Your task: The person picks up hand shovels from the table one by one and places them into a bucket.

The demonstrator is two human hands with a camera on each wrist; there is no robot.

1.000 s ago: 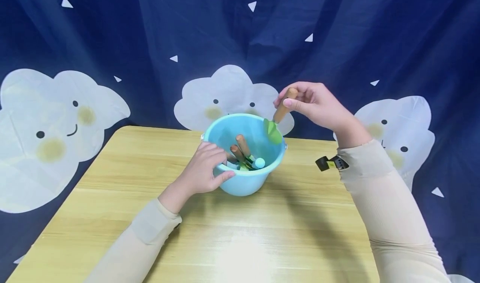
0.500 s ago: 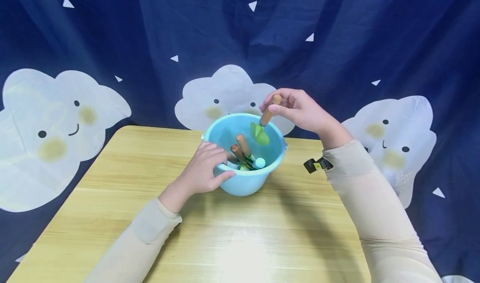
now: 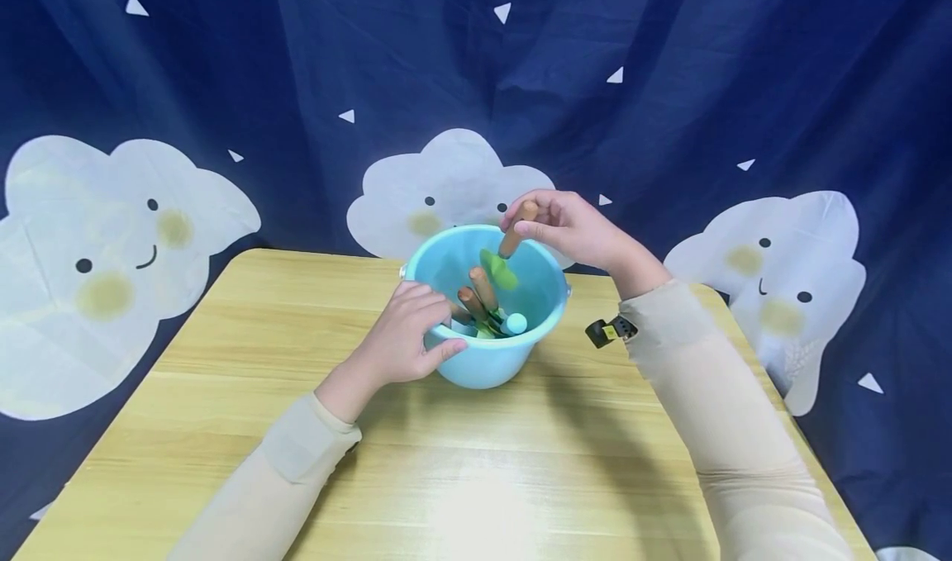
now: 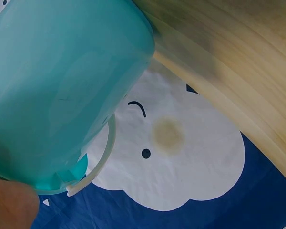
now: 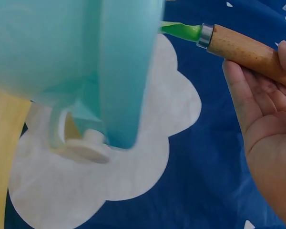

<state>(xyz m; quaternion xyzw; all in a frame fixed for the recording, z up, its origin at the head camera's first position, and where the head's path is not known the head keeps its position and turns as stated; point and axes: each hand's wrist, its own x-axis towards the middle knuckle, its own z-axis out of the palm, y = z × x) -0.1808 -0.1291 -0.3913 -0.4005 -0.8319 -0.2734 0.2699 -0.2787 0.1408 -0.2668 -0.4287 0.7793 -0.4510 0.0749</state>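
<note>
A light blue bucket [image 3: 483, 369] stands upright on the table. My left hand [image 3: 402, 334] grips its near left rim, fingers inside and thumb outside. My right hand [image 3: 573, 229] pinches the wooden handle of a small green-bladed hand trowel [image 3: 518, 229]. The trowel tilts over the bucket's far right rim, with its green blade down inside the opening. In the right wrist view, thumb and fingers hold the wooden handle [image 5: 243, 50] while the bucket wall hides most of the blade. Inside the bucket lie more wooden-handled tools [image 3: 482, 287] and a light blue round end [image 3: 515, 324]; their lower parts are hidden.
The wooden table [image 3: 245, 363] ends just behind the bucket. A dark blue curtain [image 3: 416, 40] with white clouds hangs beyond it. A pale bail handle [image 4: 102, 162] hangs at the bucket's side in the left wrist view.
My right hand has moved left and slightly down with the trowel, from the bucket's right rim to further over its opening. My left hand and the bucket stay in place.
</note>
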